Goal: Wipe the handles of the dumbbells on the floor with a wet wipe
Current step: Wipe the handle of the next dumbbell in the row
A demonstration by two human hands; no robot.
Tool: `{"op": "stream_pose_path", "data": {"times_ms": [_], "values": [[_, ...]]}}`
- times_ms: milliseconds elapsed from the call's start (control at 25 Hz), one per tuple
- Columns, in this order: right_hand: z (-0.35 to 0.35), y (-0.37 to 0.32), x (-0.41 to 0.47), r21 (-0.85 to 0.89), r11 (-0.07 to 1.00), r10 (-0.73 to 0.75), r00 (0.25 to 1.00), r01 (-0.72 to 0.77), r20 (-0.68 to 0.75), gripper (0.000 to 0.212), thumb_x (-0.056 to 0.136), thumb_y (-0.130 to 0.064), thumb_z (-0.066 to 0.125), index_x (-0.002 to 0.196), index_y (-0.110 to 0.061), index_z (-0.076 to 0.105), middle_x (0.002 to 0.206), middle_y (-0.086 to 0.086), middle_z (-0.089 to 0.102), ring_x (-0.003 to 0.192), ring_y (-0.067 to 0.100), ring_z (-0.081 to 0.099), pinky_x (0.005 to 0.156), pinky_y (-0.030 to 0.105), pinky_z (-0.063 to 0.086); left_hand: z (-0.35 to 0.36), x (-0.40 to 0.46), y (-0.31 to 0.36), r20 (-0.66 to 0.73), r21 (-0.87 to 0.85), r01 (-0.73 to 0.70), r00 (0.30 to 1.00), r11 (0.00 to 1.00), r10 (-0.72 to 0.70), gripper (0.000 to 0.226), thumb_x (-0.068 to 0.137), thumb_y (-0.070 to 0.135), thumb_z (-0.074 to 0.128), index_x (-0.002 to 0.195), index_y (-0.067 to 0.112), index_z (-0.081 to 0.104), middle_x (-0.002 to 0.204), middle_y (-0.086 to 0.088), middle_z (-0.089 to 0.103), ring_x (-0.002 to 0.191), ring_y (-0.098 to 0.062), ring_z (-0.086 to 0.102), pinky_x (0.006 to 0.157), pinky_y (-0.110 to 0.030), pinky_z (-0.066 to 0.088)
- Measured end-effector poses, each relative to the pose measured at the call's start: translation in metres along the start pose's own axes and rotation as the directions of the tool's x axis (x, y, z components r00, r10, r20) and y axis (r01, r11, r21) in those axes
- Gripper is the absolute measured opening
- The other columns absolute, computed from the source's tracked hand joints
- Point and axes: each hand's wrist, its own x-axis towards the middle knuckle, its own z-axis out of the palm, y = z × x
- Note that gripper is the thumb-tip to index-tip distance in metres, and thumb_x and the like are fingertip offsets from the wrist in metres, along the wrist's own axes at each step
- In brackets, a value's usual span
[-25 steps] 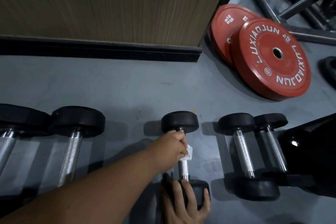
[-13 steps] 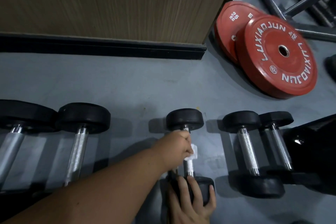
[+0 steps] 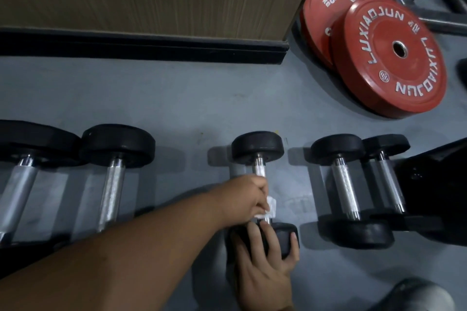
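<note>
Several black-headed dumbbells with chrome handles lie in a row on the grey floor. At the middle dumbbell (image 3: 257, 147), my left hand (image 3: 243, 197) is closed around the lower part of the handle (image 3: 259, 169) with a white wet wipe (image 3: 271, 207) that sticks out to the right of my fingers. My right hand (image 3: 265, 269) comes up from the bottom edge and grips the near head of the same dumbbell, fingers draped over it. The handle's upper part shows bare; its middle is hidden by my left hand.
Two bigger dumbbells (image 3: 112, 184) (image 3: 19, 184) lie to the left, two smaller ones (image 3: 345, 190) (image 3: 390, 184) to the right beside a black object (image 3: 434, 184). Red weight plates (image 3: 389, 63) lean at the back right. A wood panel with black skirting (image 3: 141, 45) runs behind.
My left hand with the wipe has slid down the handle toward the near head, baring more chrome at the far end. My right hand keeps its hold on the near head.
</note>
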Motion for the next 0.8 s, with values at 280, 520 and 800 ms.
{"op": "stream_pose_path", "data": {"times_ms": [280,520,800], "values": [[-0.012,0.002,-0.010,0.113,0.993,-0.057,0.988,0.041,0.142,0.042,0.067,-0.034,0.069,0.109,-0.029,0.073,0.140,0.003,0.058,0.137,0.027,0.041,0.109,0.072,0.017,-0.001,0.013,-0.002,-0.251,-0.036,0.114,0.961,0.993,-0.120,0.008,0.081,0.010,0.076,0.088,0.010,0.080,0.095,-0.001,0.061,0.087,-0.011,0.057,0.081,-0.018,0.042],[-0.015,0.003,-0.011,0.098,0.995,-0.039,0.976,0.018,0.214,0.048,0.067,-0.034,0.070,0.115,-0.031,0.071,0.144,0.001,0.053,0.139,0.026,0.038,0.109,0.072,0.017,0.011,-0.010,0.000,-0.080,-0.015,0.014,0.997,1.000,-0.015,0.011,0.083,0.020,0.075,0.089,0.012,0.079,0.094,0.003,0.061,0.085,-0.005,0.055,0.080,-0.017,0.044],[-0.036,0.034,0.010,0.318,0.944,-0.159,0.967,0.090,0.199,0.038,0.081,-0.030,0.070,0.118,-0.024,0.068,0.134,-0.002,0.058,0.124,0.025,0.055,0.104,0.053,0.034,0.012,-0.004,0.004,-0.092,-0.029,0.088,0.992,0.996,-0.091,0.009,0.082,0.019,0.076,0.090,0.015,0.079,0.092,0.011,0.056,0.084,-0.006,0.057,0.080,-0.026,0.050]]}}
